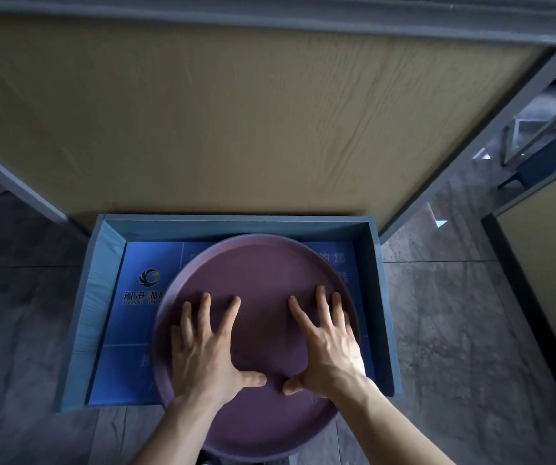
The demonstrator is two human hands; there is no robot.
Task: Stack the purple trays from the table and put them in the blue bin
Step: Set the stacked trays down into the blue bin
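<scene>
Head view, tray (263, 270): I saw one round purple tray lying over the blue bin (375, 297), its far rim inside the bin and its near rim hanging past the bin's near edge toward me.
Head view, stack: I could not tell whether more trays sat under the top one; only one rim showed clearly.
Head view, left hand (202, 350): spread flat, fingers splayed, palm pressed on the tray floor, gripping nothing.
Head view, right hand (326, 344): likewise flat and splayed, pressing down, thumbs nearly meeting.
Handling: I judged the tray stiff, light plastic, smooth and likely slippery under flat palms; not fragile.
Where to hold: I reckoned the raised rim at left and right was the safest hold.
Count: one tray seen, one bin, two hands, one table (236, 112) beyond the bin, bare in what I saw.
</scene>
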